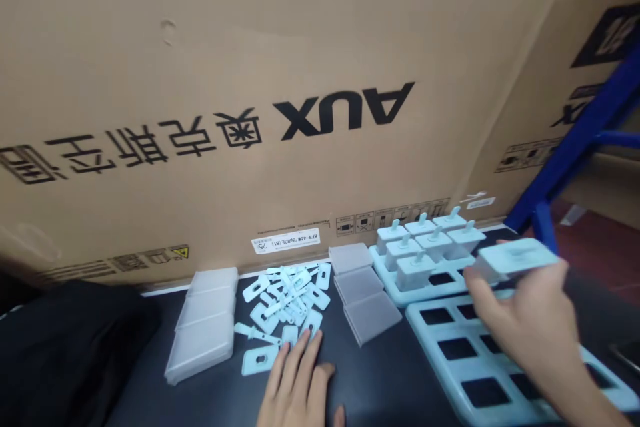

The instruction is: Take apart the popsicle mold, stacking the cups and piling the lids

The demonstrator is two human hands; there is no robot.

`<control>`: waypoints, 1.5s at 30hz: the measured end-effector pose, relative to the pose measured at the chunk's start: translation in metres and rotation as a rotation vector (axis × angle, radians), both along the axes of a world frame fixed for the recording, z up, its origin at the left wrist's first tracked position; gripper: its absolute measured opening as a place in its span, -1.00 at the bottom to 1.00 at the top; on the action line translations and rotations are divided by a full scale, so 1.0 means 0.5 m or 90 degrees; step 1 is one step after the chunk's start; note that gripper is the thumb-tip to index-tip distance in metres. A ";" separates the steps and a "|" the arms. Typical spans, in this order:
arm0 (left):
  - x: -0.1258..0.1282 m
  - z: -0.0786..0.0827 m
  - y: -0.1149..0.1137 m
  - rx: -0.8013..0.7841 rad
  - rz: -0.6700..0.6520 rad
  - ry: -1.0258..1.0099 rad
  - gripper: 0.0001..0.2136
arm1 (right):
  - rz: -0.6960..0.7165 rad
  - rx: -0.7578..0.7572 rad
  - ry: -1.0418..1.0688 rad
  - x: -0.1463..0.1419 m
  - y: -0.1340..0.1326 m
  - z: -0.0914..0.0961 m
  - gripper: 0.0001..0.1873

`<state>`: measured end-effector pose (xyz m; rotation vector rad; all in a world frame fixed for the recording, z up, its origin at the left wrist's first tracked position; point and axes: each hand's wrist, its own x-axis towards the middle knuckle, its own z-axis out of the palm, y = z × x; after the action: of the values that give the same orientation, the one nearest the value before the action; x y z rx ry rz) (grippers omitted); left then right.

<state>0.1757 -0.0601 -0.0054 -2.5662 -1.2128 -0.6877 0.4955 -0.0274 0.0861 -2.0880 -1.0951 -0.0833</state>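
Popsicle mould cup (517, 259), pale blue, is pinched between the fingertips of the right hand (525, 320) at right of centre, above the empty tray (453, 373) and just beside the filled tray (400, 290). Left hand (295, 380), bottom centre, lies flat with fingers loosely together, its tips touching the pile of stick handles (285, 300) on the black table (380, 380). Clear lids (205, 323) lie in two rows, left and centre; a cardboard box (250, 80) fills the upper frame. Risks, as judged: a shallow fingertip grip may drop the cup, or a careless swing may topple the standing cups; the left hand may scatter handles.
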 end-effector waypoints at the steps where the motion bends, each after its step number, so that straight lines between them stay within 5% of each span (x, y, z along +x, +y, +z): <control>1: 0.000 0.014 -0.005 0.000 -0.007 0.010 -0.78 | 0.031 -0.001 0.019 -0.014 -0.010 0.004 -0.25; 4: 0.001 0.057 -0.024 0.017 -0.023 0.028 -0.68 | 0.197 -0.042 -0.006 -0.069 -0.039 0.008 -0.20; 8: 0.003 0.094 -0.059 0.022 -0.030 -0.072 -0.65 | 0.425 -0.066 -0.167 -0.154 -0.079 0.002 -0.45; 12: 0.013 0.100 -0.079 0.033 -0.088 -0.186 -0.78 | 0.528 -0.055 -0.263 -0.226 -0.101 -0.013 -0.46; 17: 0.029 0.088 -0.075 0.082 -0.193 -0.184 -0.90 | 0.536 -0.085 -0.335 -0.280 -0.083 -0.013 -0.36; 25: -0.005 0.102 -0.056 -0.090 -0.059 -0.101 -0.86 | 0.543 -0.091 -0.320 -0.235 -0.053 -0.015 -0.46; 31: -0.019 0.104 -0.025 -0.073 0.045 -0.083 -0.67 | 0.578 -0.104 -0.272 -0.198 -0.056 -0.008 -0.55; 38: -0.017 0.089 -0.013 -0.101 0.035 -0.048 -0.82 | 0.637 -0.105 -0.268 -0.196 -0.075 -0.006 -0.60; 45: -0.024 0.084 -0.001 -0.130 -0.045 -0.190 -0.76 | 0.666 -0.032 -0.279 -0.198 -0.082 -0.017 -0.46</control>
<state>0.1639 -0.0605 0.0367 -2.7570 -1.3473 -1.0447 0.3963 -0.0686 0.0778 -1.3203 -2.3315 0.0058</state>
